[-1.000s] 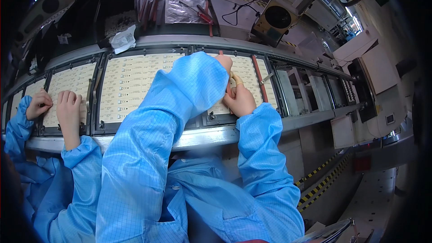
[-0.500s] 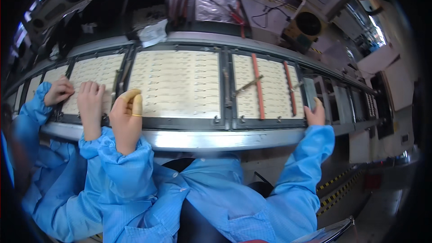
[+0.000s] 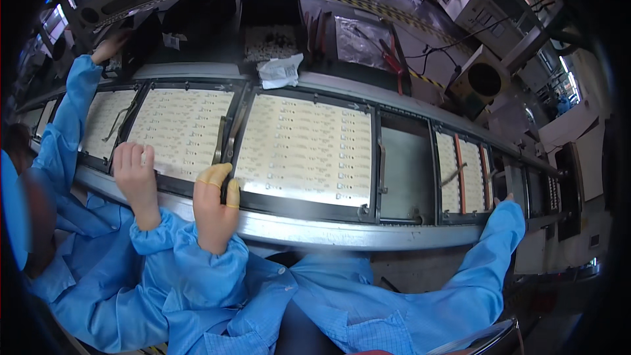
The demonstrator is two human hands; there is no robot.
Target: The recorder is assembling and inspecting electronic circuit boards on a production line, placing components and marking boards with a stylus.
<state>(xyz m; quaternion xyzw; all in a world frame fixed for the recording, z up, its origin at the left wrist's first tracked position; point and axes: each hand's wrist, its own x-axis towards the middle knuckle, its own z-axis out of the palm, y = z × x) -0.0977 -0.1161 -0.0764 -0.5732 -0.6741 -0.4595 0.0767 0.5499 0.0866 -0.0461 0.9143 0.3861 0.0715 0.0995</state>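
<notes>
My left hand [image 3: 215,207], with yellow finger cots, is closed at the front left corner of a dark carrier frame [image 3: 299,207]. A cream sheet of printed labels or boards [image 3: 302,148] lies in that frame. To the right, a second dark carrier frame [image 3: 434,171] holds a cream sheet [image 3: 471,177] under two red strips [image 3: 461,174] and a small metal bar [image 3: 453,176]. My right hand [image 3: 505,200] is at this frame's front right end; the sleeve hides most of its fingers.
A co-worker's hand [image 3: 135,161] rests by another framed sheet [image 3: 181,128] on my left; their other hand [image 3: 113,46] reaches to the back. Behind the metal rail stand a black bin [image 3: 271,26], a white packet [image 3: 280,71] and red-handled pliers [image 3: 393,62].
The carrier frame with the red strips has slid right with my right hand, leaving a gap beside the middle frame. My left hand has come down onto the middle frame's corner. The view has shifted.
</notes>
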